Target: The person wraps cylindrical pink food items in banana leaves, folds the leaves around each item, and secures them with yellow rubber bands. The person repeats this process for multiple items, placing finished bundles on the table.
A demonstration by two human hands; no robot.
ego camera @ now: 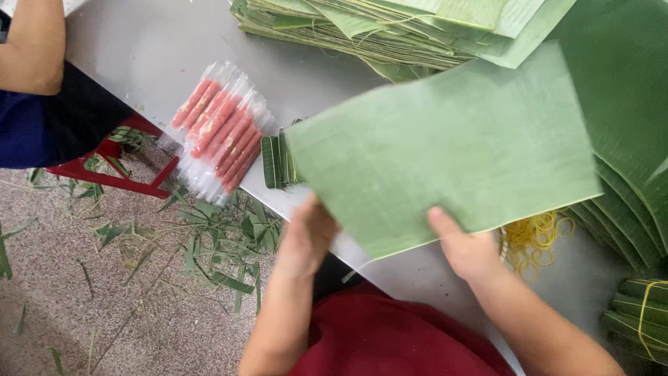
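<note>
I hold a large rectangular piece of green banana leaf above the grey metal table. My left hand grips its near left edge, fingers hidden under the leaf. My right hand grips the near edge further right, thumb on top. A row of pink sausage sticks in clear wrappers lies on the table to the left of the leaf. A small folded bundle of leaf strips lies between the sausages and the held leaf.
Stacks of cut leaves lie at the table's far side and more leaves at the right. Yellow rubber bands lie near my right hand. Tied leaf bundles sit at lower right. Another person's arm and a red stool are left; leaf scraps litter the floor.
</note>
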